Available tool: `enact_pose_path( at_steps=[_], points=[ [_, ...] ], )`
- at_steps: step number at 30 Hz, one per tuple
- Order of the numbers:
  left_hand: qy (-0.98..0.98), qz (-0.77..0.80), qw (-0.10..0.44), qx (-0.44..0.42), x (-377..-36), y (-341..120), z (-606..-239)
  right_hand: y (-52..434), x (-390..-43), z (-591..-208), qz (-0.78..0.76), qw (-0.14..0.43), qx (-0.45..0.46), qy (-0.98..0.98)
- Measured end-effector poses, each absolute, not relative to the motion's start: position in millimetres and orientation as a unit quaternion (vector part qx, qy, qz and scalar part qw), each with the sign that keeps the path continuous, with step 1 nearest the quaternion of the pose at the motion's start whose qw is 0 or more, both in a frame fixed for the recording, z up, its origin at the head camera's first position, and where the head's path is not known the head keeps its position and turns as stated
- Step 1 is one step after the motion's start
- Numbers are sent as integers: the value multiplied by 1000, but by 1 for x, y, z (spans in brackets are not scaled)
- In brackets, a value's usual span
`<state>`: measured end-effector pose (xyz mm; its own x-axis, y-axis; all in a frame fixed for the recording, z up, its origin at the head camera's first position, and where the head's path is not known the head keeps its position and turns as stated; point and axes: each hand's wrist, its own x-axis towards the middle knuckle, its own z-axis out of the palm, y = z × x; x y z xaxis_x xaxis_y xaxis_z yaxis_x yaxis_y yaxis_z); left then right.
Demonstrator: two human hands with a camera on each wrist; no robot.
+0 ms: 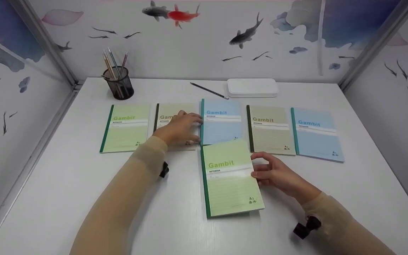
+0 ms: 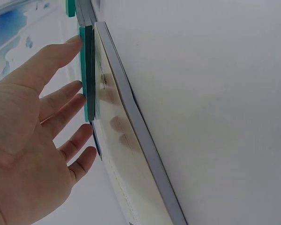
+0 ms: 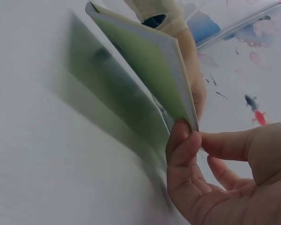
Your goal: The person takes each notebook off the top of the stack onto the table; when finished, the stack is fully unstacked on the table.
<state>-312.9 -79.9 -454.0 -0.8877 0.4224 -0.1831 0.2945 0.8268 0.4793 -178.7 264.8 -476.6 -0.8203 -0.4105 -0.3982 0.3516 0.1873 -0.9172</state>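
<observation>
Six notebooks: five in a row, one nearer.
Left hand (image 1: 180, 126): fingers straight, flat on tan notebook (image 1: 174, 114).
Right hand (image 1: 276, 173): pinching green notebook (image 1: 228, 177) edge, just below row.

Stood at the white worktop (image 1: 66, 184) rear left: a mesh pencil cup (image 1: 119, 84). Lay near the back edge: a loose pencil (image 1: 208, 90), just beside a flat white box (image 1: 252, 87). Rested rightmost: a blue notebook (image 1: 316, 134).

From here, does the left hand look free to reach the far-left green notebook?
Probably yes. The left hand rests flat on the beige notebook right beside the far-left green notebook, with nothing between them.
</observation>
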Motion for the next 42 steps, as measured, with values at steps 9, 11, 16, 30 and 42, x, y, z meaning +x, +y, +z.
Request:
enact_pose_path(
  at_steps=[9, 11, 16, 30, 42],
  points=[
    [947, 208, 142, 201, -315, -79, -451, 262, -167, -476, -595, 278, -11, 754],
    [946, 210, 145, 202, -315, -79, -452, 260, -166, -474, -572, 266, -8, 776],
    [945, 214, 146, 202, -314, -79, -454, 254, -163, -470, -515, 235, -11, 825],
    [940, 227, 155, 201, -315, -80, -458, 245, -161, -469, -425, 221, -25, 878],
    [942, 216, 156, 204, -316, -79, -455, 242, -163, -467, -362, 196, -28, 911]
  ],
)
